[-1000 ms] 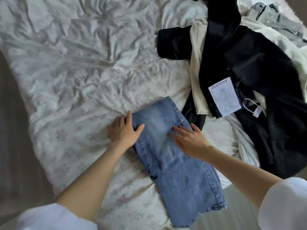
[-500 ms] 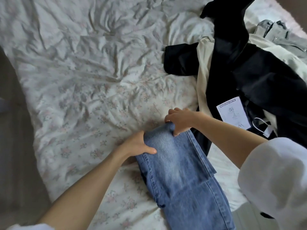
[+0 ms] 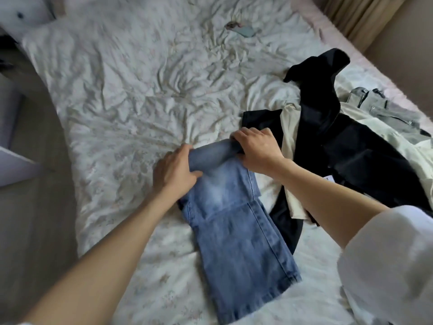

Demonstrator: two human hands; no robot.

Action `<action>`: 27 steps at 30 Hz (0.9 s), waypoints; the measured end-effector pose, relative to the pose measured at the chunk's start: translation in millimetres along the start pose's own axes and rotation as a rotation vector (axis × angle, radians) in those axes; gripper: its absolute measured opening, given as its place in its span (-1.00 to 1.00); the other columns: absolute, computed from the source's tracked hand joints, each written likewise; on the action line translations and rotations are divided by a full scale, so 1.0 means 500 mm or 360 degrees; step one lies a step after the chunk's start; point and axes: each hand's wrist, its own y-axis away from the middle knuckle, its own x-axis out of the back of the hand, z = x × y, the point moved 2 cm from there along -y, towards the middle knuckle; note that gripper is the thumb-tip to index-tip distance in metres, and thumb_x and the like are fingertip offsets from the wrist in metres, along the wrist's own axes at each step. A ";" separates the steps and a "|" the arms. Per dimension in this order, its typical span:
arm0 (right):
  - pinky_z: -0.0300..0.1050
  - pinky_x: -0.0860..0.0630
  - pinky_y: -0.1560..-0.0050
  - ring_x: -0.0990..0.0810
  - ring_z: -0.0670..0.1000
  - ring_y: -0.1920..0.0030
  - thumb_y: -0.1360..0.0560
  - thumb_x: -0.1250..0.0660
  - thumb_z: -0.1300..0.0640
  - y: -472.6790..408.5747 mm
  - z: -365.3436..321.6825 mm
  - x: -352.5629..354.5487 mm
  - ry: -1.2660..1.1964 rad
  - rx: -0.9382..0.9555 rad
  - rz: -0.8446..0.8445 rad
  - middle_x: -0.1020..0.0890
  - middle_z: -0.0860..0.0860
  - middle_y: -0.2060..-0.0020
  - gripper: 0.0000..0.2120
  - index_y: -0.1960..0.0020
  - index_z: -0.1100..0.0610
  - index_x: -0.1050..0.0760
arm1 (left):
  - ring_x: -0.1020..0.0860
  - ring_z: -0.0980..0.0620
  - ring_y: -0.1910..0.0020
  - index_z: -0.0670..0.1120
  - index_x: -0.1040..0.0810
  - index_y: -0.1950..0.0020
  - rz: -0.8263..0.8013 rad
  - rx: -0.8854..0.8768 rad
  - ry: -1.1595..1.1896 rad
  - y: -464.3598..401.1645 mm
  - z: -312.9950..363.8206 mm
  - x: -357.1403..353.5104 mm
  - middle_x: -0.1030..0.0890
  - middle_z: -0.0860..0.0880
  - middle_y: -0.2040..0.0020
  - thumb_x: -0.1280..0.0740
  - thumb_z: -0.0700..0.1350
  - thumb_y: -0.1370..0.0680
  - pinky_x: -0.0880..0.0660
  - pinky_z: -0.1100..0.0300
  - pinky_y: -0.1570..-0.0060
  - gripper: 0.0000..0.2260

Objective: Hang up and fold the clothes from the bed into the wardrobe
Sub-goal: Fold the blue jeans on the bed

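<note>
Denim jeans (image 3: 234,221) lie lengthwise on the rumpled bed (image 3: 131,95), far end lifted, seemingly to fold it back. Left hand (image 3: 174,171) curls its grip around that end's left side; right hand (image 3: 256,146) pinches the right corner. Further right, unfolded dark clothes (image 3: 346,146) wait.

A small flat object (image 3: 241,29), pale blue with a pinkish end, lies on the wrinkled sheet near the far side. A white pillow with a dark spot (image 3: 22,16) sits at the far left corner. Beige curtains (image 3: 358,15) hang at the upper right.
</note>
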 end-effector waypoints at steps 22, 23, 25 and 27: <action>0.32 -0.32 -0.24 -0.40 0.18 -0.35 -0.48 -0.19 0.05 0.408 -0.106 -0.196 -0.0169 -0.0148 -0.0203 -0.43 0.11 -0.35 -0.55 -0.36 0.06 -0.41 | -0.53 -0.19 -0.18 -0.13 -0.53 -0.25 -0.0205 -0.0536 -0.0272 0.267 0.012 -0.186 -0.56 -0.16 -0.20 -0.44 -0.11 -0.43 -0.50 -0.04 -0.08 -0.60; 0.32 -0.28 -0.27 -0.34 0.20 -0.39 -0.51 -0.10 0.00 0.399 -0.120 -0.216 -0.0205 -0.0172 -0.0229 -0.36 0.12 -0.40 -0.53 -0.40 0.04 -0.35 | -0.34 -0.20 -0.38 -0.07 -0.36 -0.42 -0.0335 -0.0481 -0.0396 0.255 0.003 -0.210 -0.37 -0.16 -0.41 -0.33 -0.01 -0.52 -0.35 -0.13 -0.26 -0.52; 0.30 -0.13 -0.36 -0.15 0.18 -0.48 -0.57 0.02 -0.12 0.383 -0.125 -0.265 -0.0242 -0.0264 -0.0424 -0.10 0.05 -0.50 -0.49 -0.50 -0.04 -0.12 | 0.11 -0.08 -0.52 0.06 0.05 -0.54 -0.0648 -0.0225 -0.0624 0.229 -0.040 -0.254 0.09 -0.01 -0.56 -0.04 0.17 -0.60 0.05 -0.18 -0.42 -0.45; 0.20 0.07 -0.43 0.09 0.11 -0.52 -0.59 0.11 -0.19 0.385 -0.096 -0.321 -0.0260 -0.0438 -0.0572 0.17 -0.10 -0.50 -0.47 -0.51 -0.12 0.16 | 0.23 -0.07 -0.51 0.11 0.19 -0.52 -0.0730 0.0112 -0.0625 0.204 -0.104 -0.284 0.24 0.08 -0.53 0.07 0.24 -0.59 0.16 -0.21 -0.41 -0.44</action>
